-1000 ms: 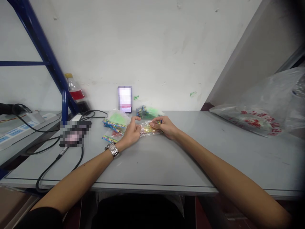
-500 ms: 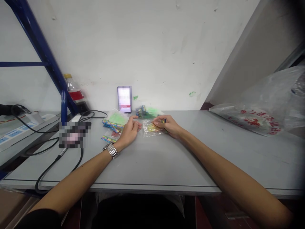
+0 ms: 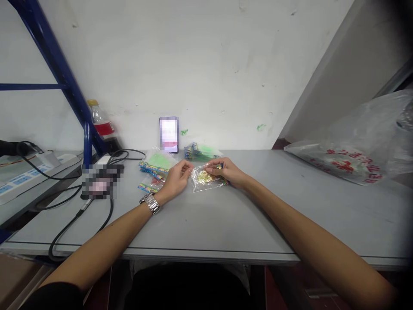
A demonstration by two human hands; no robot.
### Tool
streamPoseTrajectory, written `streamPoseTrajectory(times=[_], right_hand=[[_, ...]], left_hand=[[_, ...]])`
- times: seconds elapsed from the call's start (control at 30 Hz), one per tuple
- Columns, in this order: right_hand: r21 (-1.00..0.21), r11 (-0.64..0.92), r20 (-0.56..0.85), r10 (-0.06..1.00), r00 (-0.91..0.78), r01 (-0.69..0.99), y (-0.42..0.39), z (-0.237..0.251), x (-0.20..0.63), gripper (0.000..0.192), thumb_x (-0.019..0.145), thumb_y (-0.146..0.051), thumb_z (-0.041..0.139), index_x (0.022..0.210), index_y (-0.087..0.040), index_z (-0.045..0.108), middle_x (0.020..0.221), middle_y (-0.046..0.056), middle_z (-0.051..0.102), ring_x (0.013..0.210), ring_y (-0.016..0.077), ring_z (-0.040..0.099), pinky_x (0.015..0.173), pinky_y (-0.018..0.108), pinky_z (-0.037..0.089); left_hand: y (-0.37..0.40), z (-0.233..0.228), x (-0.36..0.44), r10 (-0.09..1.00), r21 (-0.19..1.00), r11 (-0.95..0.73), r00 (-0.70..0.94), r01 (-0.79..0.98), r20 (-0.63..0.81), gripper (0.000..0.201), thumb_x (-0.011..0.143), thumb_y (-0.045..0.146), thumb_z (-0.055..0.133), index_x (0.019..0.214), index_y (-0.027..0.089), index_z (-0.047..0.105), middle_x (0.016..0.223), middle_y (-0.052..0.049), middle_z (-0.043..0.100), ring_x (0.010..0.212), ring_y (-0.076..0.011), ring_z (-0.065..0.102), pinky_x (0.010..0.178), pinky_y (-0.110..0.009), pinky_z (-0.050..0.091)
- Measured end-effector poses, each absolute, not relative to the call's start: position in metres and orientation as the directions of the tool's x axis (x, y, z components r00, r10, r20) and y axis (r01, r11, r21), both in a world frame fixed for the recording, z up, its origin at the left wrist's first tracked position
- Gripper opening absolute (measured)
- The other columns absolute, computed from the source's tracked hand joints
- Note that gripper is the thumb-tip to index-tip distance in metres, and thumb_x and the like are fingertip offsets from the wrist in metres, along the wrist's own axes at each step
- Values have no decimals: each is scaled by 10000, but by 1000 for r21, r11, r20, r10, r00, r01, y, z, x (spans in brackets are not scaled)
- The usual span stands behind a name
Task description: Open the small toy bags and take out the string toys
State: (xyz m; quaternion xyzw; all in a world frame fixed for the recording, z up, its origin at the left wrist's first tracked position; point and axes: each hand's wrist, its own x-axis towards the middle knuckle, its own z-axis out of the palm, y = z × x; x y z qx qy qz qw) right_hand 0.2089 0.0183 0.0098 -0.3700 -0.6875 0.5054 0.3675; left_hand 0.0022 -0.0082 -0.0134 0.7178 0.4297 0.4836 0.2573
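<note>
A small clear plastic bag [image 3: 206, 183] with yellow contents is held over the middle of the table. My right hand [image 3: 229, 171] is closed on its right side, where a strip of colourful printed header shows under the fingers. At the bag's upper left corner, the thumb and fingertips of my left hand [image 3: 179, 175] are pinched together on the clear film. Left of that hand lie a bag with green contents [image 3: 159, 160] and another with red contents [image 3: 156, 181], both with patterned headers and partly covered. More green bags [image 3: 203, 151] lie just behind the held one.
A phone [image 3: 169, 134] leans against the wall. On the left are a blurred-out device [image 3: 100, 183] with black cables, a power strip [image 3: 35, 174] and a cola bottle [image 3: 102, 125] by the blue frame [image 3: 53, 60]. A big plastic carrier bag [image 3: 351, 159] lies at right.
My left hand has closed its fingers at the bag's left corner, where before they were apart from it. The bag has tilted and shifted slightly toward me.
</note>
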Motion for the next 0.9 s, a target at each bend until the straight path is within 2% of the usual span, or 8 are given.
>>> streamPoseTrajectory(times=[0.2,0.37,0.47,0.57,0.67,0.77,0.9], right_hand=[[-979,158,78,875,-478,129,18,10,209,237,651,-352,788,733,-147,702,638,20,584,569,121,506,529,275,381],[-994,48,2,899,-438,95,17,12,206,257,580,-304,820,753,-152,705,662,31,608,580,143,549,497,280,441],[-996,10,-31,901,-433,94,16,14,205,272,560,-276,820,764,-154,688,605,15,594,517,129,528,438,263,424],[-997,4,-31,884,-467,73,15,14,204,252,587,-279,807,752,-159,659,576,1,585,440,106,493,403,259,419],[-997,7,-31,856,-516,71,16,13,204,258,630,-331,793,757,-157,651,562,-11,570,378,92,464,375,264,431],[-997,-14,-55,830,-555,78,16,13,203,281,651,-374,784,764,-153,654,575,1,578,395,105,487,332,249,420],[-996,-57,-86,817,-570,69,14,18,202,290,637,-371,795,739,-144,646,604,5,576,426,104,519,310,219,411]], left_hand=[[-11,-10,2,864,775,-501,179,385,470,82,849,246,544,810,176,532,740,-4,579,688,-132,536,620,-233,418],[-15,-7,2,847,689,-522,207,503,490,169,909,249,458,763,181,506,662,16,548,611,-120,486,602,-240,361],[-16,-7,2,830,632,-538,221,558,511,221,932,260,431,739,181,505,650,13,548,606,-123,479,604,-249,350],[-17,-8,3,784,589,-585,202,558,587,200,932,251,438,764,182,520,704,0,569,658,-133,513,627,-248,379],[-18,-8,5,693,513,-663,187,545,696,177,941,236,432,813,181,540,779,-21,601,728,-143,548,680,-254,417],[-21,-8,7,615,447,-707,164,548,771,173,953,236,429,844,181,551,815,-34,617,758,-146,560,687,-254,423],[-23,-8,9,604,458,-700,113,548,789,168,955,244,435,833,185,533,783,-25,600,719,-140,548,662,-254,415]])
